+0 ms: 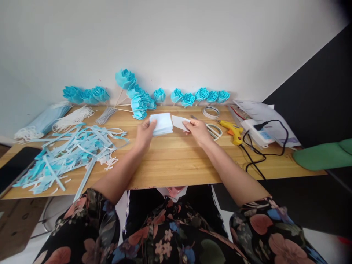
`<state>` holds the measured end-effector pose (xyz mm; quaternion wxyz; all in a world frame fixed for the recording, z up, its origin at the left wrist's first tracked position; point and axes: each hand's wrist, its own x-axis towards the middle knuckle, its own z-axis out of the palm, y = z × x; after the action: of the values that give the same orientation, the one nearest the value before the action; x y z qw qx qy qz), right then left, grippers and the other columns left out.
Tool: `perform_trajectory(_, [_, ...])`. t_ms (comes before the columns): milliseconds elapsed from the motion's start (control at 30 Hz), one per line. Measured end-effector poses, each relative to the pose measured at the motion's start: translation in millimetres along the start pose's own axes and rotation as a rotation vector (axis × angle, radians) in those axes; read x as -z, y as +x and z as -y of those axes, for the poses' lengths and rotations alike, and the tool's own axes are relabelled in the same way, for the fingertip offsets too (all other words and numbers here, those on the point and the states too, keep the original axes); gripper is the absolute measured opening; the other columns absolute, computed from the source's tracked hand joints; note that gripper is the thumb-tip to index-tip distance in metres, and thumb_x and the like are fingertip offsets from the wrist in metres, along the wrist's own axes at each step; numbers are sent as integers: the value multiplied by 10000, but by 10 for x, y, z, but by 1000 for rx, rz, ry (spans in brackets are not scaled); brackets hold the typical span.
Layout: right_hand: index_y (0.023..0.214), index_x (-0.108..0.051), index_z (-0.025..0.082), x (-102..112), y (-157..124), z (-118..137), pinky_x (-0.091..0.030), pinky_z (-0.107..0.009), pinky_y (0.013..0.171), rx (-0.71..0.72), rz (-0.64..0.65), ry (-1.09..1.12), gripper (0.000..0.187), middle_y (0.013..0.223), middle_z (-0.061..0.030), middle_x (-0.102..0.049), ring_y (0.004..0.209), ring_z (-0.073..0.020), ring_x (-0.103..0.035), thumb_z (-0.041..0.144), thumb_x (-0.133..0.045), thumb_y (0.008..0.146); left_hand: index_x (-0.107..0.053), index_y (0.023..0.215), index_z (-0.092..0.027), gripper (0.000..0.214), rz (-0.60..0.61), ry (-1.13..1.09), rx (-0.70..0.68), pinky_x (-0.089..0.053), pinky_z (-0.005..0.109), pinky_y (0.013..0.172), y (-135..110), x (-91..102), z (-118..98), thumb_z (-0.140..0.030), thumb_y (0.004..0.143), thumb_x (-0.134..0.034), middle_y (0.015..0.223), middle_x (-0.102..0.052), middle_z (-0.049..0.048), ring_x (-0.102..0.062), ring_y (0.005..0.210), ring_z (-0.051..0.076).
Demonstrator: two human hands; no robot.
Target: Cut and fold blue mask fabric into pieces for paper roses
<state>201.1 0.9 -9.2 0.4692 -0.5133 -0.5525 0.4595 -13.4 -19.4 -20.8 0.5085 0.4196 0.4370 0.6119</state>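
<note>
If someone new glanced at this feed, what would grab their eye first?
Probably the bright blue flowers along the back of the table, before the pale wall. Next, the heap of cut strips at left and the yellow glue gun at right. In the middle, the left hand grips a pale stack and the right hand a flat white piece.

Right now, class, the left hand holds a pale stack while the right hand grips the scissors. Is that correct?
Not quite: in the head view, the right hand grips a small white piece; the scissors lie on the table. The left hand does hold a pale stack.
</note>
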Motion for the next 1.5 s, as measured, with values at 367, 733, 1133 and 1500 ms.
perform_trajectory(367, [1290, -620, 252, -5, -326, -157, -496, -426, 815, 327, 16, -694, 520, 908, -56, -713, 900, -279, -639, 183, -674, 778, -688, 994, -141, 352, -41, -100, -24, -559, 331, 862, 41, 55, -88, -427, 794, -731, 977, -753, 76, -686, 1039, 244])
perform_trajectory(733, [993, -744, 207, 26, -355, -102, -461, -386, 833, 406, 260, -861, 180, 983, -77, -710, 912, -242, -634, 269, -702, 830, -700, 918, -141, 421, 48, -28, 19, -538, 299, 752, -21, -12, -4, -501, 715, -784, 830, -732, 32, -682, 842, 200])
perform_trajectory(1133, [793, -622, 185, -25, -194, 117, -408, -222, 477, -77, 178, -18, 524, 707, -6, -643, 606, -117, -560, 685, -729, 679, -698, 881, -130, 477, 193, 184, -54, -458, 226, 601, -128, -117, 23, -580, 729, -743, 732, -659, 8, -568, 665, 131])
perform_trajectory(1500, [546, -511, 198, -90, -143, 24, -321, -242, 495, 52, 139, -147, 421, 456, 46, -488, 467, -93, -424, 516, -661, 777, -681, 889, -123, 443, 164, 234, -78, -429, 224, 603, -112, -116, 52, -550, 776, -705, 763, -655, 18, -542, 669, 125])
